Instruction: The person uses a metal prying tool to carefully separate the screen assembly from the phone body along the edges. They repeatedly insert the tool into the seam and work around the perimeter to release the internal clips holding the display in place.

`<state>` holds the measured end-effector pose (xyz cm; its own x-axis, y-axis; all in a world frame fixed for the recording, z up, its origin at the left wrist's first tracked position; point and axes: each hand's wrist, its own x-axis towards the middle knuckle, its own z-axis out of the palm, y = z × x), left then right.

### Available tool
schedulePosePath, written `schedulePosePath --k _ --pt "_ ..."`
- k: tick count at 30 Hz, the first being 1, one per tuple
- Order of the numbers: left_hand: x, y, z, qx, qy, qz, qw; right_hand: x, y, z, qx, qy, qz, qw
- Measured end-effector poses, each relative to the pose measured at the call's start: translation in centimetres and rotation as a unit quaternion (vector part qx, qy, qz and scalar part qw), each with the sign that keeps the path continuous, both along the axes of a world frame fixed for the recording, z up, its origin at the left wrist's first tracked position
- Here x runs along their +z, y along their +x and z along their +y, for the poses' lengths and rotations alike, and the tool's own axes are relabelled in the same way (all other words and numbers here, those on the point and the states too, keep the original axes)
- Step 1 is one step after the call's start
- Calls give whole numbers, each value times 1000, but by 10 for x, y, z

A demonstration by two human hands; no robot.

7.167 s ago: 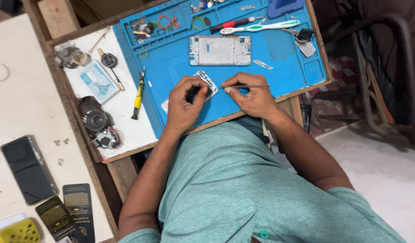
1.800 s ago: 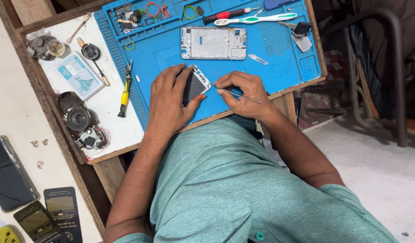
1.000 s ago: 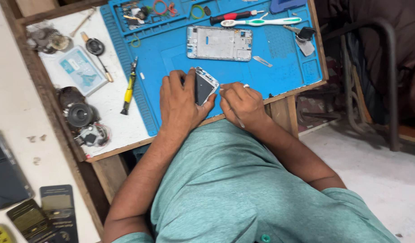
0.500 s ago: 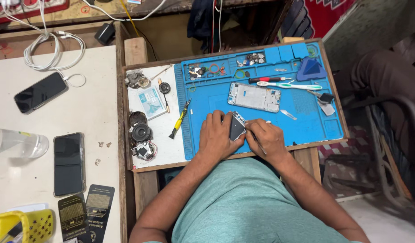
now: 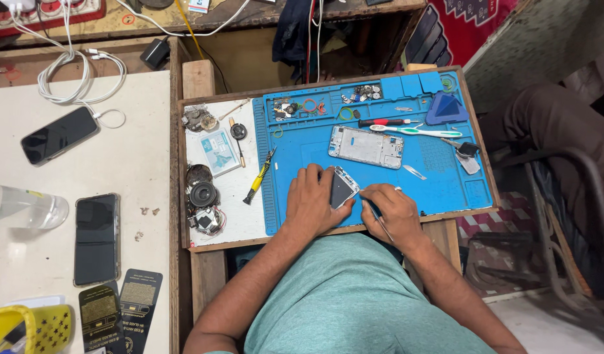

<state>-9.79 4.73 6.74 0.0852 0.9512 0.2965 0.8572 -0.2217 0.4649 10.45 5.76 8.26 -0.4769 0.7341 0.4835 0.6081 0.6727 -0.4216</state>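
Holding a small phone [image 5: 342, 189] tilted on the blue mat [image 5: 302, 154], our left hand [image 5: 313, 204] has its fingers curled around the phone's left edge. Our right hand [image 5: 395, 211] pinches a thin tool [image 5: 379, 220], its tip just right of the phone. Beyond our fingertips lie a phone frame [image 5: 366, 146] and a toothbrush [image 5: 413, 131]; left of them, a yellow screwdriver [image 5: 257, 178]

both hands [image 5: 354, 206] work a small phone part [image 5: 342, 190] on the blue mat [image 5: 439, 190].
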Motion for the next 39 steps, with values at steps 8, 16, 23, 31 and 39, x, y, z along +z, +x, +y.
schedulePosePath --k 8,16,23,31,39 --pt "3 3 -2 -5 -4 6 1000 1 4 -3 -5 -7 3 1000" --pt "0 6 -1 -12 6 8 1000 -4 -1 -4 -19 -15 -4 1000" --pt "-2 6 -3 -17 22 -1 1000 -9 0 3 23 -6 17 1000" --pt "-2 7 -4 -8 28 -13 999 -9 -14 19 21 15 18 1000" --pt "0 8 3 -8 11 -21 1000 -7 0 21 -1 -24 84 996"
